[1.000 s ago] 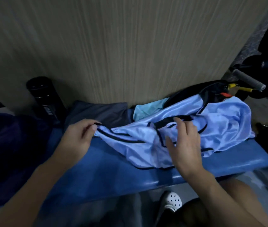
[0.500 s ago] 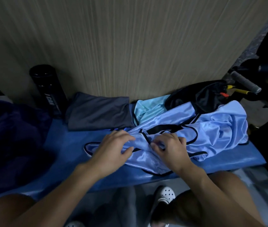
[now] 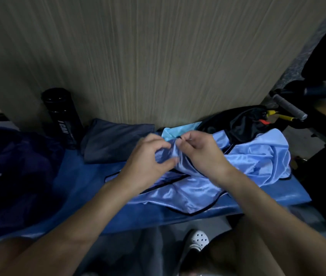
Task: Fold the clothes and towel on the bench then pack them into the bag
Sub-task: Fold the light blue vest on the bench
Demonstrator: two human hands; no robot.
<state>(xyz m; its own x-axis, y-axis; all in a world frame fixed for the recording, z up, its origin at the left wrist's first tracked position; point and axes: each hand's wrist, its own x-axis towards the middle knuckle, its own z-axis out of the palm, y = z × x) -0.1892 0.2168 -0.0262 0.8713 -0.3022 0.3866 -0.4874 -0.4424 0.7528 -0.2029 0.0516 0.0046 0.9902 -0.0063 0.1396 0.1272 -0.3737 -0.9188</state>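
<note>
one light blue jersey (image 3: 237,162) with black trim lies crumpled on the blue table (image 3: 82,186). its bulk spreads to the right and its near edge hangs just over the table's front lip. both hands hold it at one bunched point on its upper left part. the left hand (image 3: 148,162) has thumb and curled fingers closed on a fold of the fabric. the right hand (image 3: 202,154) pinches the same bunch just beside it.

judged step: folding of this garment has barely begun; the hands appear to be locating an edge or seam. the next move calls for drawing the hands apart to spread the cloth flat before any fold.

count, placed from the jersey:
- one dark grey folded garment (image 3: 114,140), to its left.
- one turquoise cloth (image 3: 178,130), just behind it; whether this is the towel cannot be told.
- one black garment (image 3: 243,124), behind its right part.
- one black bottle (image 3: 62,116), further left.
- one dark navy bag (image 3: 14,166), far left, probably the packing target.
</note>
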